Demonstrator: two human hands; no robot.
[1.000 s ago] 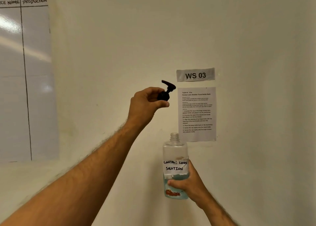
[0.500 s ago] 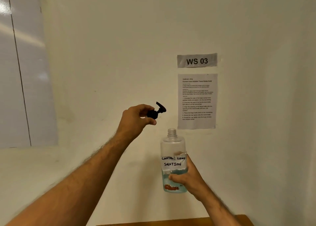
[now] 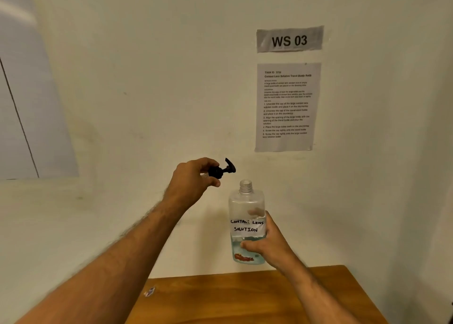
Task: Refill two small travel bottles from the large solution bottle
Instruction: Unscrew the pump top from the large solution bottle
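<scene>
The right hand [image 3: 268, 246] grasps the large solution bottle [image 3: 247, 223] around its lower body, holding it upright and uncapped in the air above the far edge of the wooden tabletop [image 3: 245, 299]. The left hand [image 3: 193, 181] pinches the black pump cap [image 3: 220, 169] between thumb and fingers, just up and left of the bottle's threaded neck, not touching it. A small scrap [image 3: 149, 291] lies near the tabletop's far left corner.

One head-worn view faces a near wall [image 3: 171, 78] straight on, raised above the desk [image 3: 245, 299], whose far edge fills the bottom.
</scene>
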